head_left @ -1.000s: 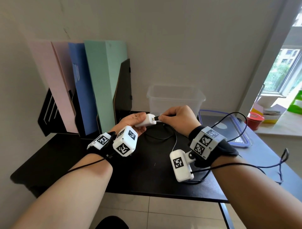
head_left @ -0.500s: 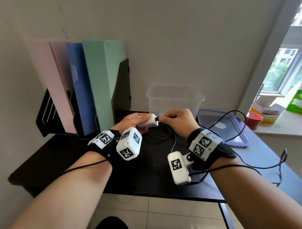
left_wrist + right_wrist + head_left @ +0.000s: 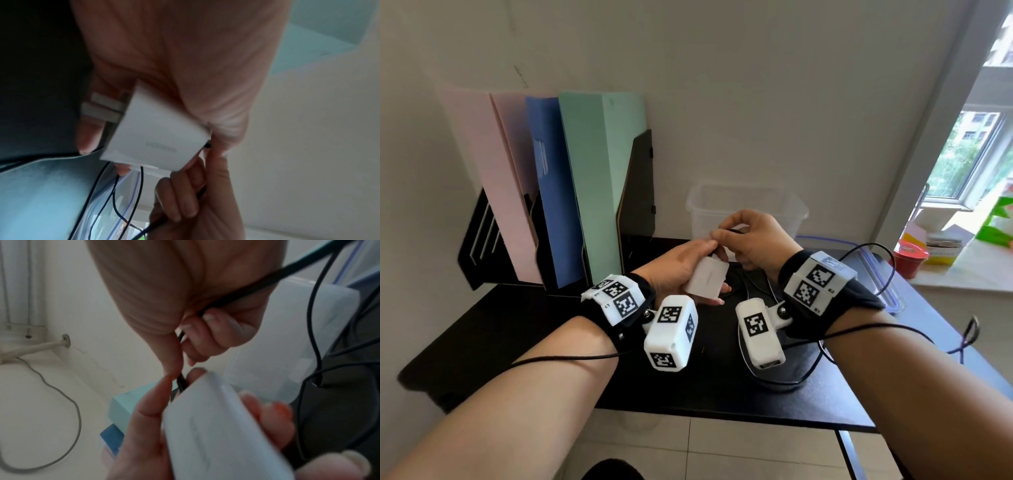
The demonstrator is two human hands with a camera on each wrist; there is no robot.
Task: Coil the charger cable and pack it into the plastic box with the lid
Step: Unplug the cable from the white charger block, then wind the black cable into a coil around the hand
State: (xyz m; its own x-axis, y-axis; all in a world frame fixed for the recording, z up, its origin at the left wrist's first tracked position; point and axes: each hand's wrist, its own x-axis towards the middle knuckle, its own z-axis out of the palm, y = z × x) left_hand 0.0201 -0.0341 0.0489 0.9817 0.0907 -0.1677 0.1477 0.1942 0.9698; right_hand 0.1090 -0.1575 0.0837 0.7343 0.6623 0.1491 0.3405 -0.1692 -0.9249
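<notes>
Against a white wall, over the black desk [image 3: 524,329], the left hand [image 3: 678,263] clasps the white charger block [image 3: 707,277] steady while the right hand [image 3: 753,236], at its 1 o'clock, pinches the thin black cable [image 3: 242,293] to begin coiling, the clear plastic box [image 3: 787,212] waiting open at 12 o'clock.

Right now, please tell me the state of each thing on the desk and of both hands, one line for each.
Charger block: lifted off the desk, gripped by the left hand.
Charger cable: uncoiled, plugged into the block, pinched at the plug by the right hand.
Plastic box: open, upright against the wall.
Lid: off, flat on the desk right of the box.
Folders: upright in the rack.
</notes>
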